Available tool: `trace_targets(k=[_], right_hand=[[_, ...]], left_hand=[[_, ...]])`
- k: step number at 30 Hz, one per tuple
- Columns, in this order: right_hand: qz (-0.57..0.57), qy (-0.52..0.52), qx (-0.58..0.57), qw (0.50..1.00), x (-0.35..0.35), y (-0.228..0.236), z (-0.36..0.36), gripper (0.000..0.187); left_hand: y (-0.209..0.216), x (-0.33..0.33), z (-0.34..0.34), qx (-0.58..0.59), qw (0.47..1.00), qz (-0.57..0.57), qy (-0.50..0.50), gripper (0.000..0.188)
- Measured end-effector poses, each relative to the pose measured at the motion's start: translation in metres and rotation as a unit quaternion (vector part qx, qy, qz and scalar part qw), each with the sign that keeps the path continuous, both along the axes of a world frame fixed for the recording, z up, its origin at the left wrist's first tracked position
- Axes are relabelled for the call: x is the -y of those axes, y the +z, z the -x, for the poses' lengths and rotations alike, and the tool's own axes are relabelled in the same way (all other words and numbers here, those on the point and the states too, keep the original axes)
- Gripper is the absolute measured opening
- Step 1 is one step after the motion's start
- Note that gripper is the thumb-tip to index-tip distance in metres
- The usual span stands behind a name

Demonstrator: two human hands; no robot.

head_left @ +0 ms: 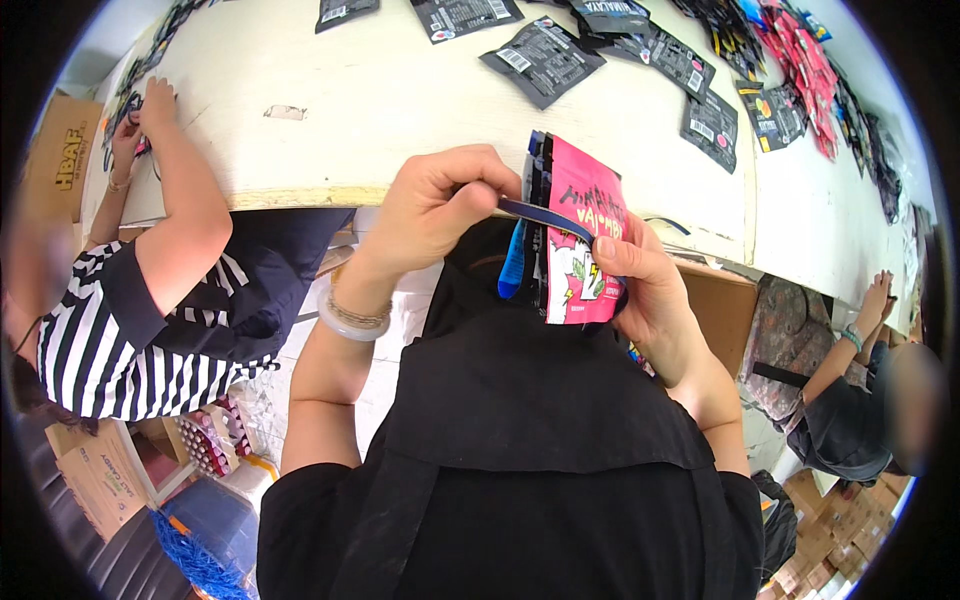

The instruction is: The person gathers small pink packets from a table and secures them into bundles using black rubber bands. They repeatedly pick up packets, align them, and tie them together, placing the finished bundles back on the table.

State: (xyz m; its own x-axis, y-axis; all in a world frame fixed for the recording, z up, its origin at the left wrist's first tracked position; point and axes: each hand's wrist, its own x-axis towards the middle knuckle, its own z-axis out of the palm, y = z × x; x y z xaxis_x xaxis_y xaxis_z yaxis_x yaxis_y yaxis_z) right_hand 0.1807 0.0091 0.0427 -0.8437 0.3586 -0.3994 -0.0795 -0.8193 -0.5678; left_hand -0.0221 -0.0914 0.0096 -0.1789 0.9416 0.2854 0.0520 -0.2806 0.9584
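Note:
A small stack of flat pouches stands upright in front of my chest, at the table's near edge. Its outermost one is a pink pouch (583, 185); behind it show black pouches and a blue pouch (512, 262). My right hand (650, 275) grips the stack from the right, thumb on the pink face. A narrow dark blue band (548, 215) runs across that face to my left hand (450, 205), which pinches its end between thumb and fingers. Whether the band goes round the back is hidden.
On the white table (350, 120), black pouches (545, 62) lie scattered at the far side, with a heap of pink pouches (805, 75) at the right. Another dark band (668, 226) lies by the near edge. Co-workers sit left and right; cardboard boxes (100, 480) stand at lower left.

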Motion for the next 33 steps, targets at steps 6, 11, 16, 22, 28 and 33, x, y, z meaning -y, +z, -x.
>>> trace_targets(k=[6,11,16,22,28,33], right_hand=[[-0.144,0.116,0.072,0.980,0.004,0.002,0.001,0.056],[-0.198,0.172,0.038,0.964,0.003,0.005,-0.003,0.059],[-0.168,0.146,0.024,0.975,0.001,0.002,-0.004,0.054],[-0.221,0.109,0.054,0.968,-0.007,0.013,-0.004,0.052],[-0.306,0.137,0.070,0.940,0.007,0.000,-0.012,0.058],[-0.299,0.199,0.100,0.928,0.003,0.000,-0.008,0.071]], left_hand=[[0.053,-0.009,0.034,-0.304,0.952,-0.020,-0.039,0.031],[0.054,-0.046,0.034,-0.414,0.889,0.130,-0.142,0.021],[0.027,-0.058,0.019,-0.366,0.916,0.091,-0.134,0.013],[0.059,-0.033,-0.010,-0.235,0.958,0.150,0.068,0.020],[0.048,-0.011,-0.029,-0.052,0.944,0.322,-0.046,0.023],[0.057,-0.020,-0.013,-0.061,0.891,0.405,-0.195,0.023]])
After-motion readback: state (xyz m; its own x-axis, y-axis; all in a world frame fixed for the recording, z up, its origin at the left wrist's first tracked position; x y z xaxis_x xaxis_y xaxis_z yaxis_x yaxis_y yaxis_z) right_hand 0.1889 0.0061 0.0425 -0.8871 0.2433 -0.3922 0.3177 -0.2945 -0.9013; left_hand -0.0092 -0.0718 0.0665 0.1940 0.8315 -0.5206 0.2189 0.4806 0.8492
